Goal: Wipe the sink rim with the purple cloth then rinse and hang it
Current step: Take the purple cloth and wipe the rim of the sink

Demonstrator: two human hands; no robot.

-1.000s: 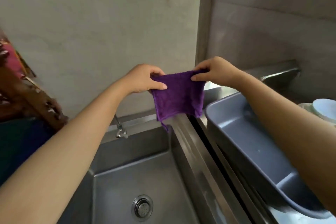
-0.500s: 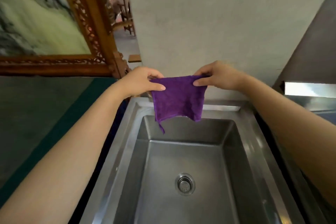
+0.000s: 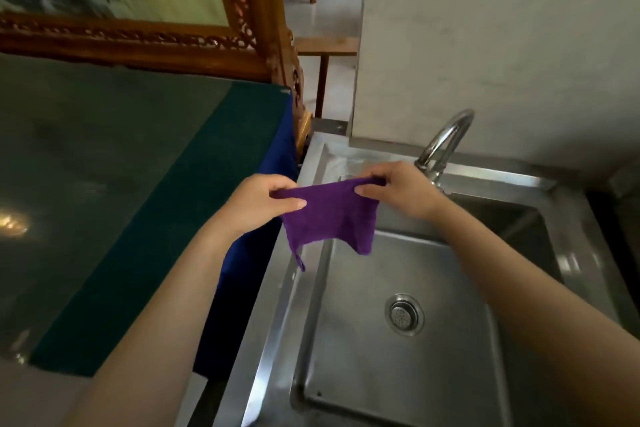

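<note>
a: item one, purple cloth (image 3: 330,215). location?

b: held in the air over the near-left corner of the sink (image 3: 408,340), hanging flat by its top edge, small loop dangling at the lower left. it touches neither rim nor basin.

a: grip?

b: left hand (image 3: 263,203) pinches the top left corner, thumb over fingers, closed on the cloth. right hand (image 3: 398,192) pinches the top right corner the same way. cloth stretched between them.

a: change since half a second ago?

b: the grip, none. the view has swung left and down: the faucet (image 3: 441,146) now shows behind the right hand, the green tabletop (image 3: 104,184) and carved frame (image 3: 145,38) fill the left. the cloth now hangs lower, over the left sink rim (image 3: 277,305) rather than above the back edge.

a: meaning for the task?

b: judged: cloth spread out, looks ready for hanging. no hook or rail is in view, so the hanging place cannot be told.
</note>
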